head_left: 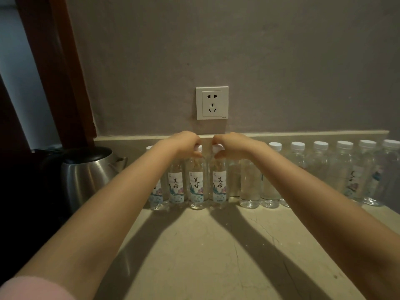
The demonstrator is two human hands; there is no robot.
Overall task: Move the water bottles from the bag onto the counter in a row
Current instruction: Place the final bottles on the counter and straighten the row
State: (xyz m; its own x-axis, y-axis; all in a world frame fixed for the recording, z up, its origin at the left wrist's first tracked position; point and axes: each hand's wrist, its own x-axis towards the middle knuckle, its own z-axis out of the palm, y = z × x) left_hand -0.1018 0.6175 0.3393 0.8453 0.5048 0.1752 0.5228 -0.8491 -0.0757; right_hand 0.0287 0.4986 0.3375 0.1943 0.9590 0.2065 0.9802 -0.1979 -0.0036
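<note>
Your left hand (187,143) and right hand (229,144) each have fingers clamped on a cap of two upright bottles: left bottle (196,182), right bottle (219,182). Both stand on the table (216,245) at twelve o'clock, touching, axes vertical, mid-row.

Steel kettle (86,176) with black lid stands at the worktop's (216,256) left edge. White wall socket (212,103) is mounted above the back edge, centre. Dark wooden door frame (58,68) rises beyond the back left corner.
</note>
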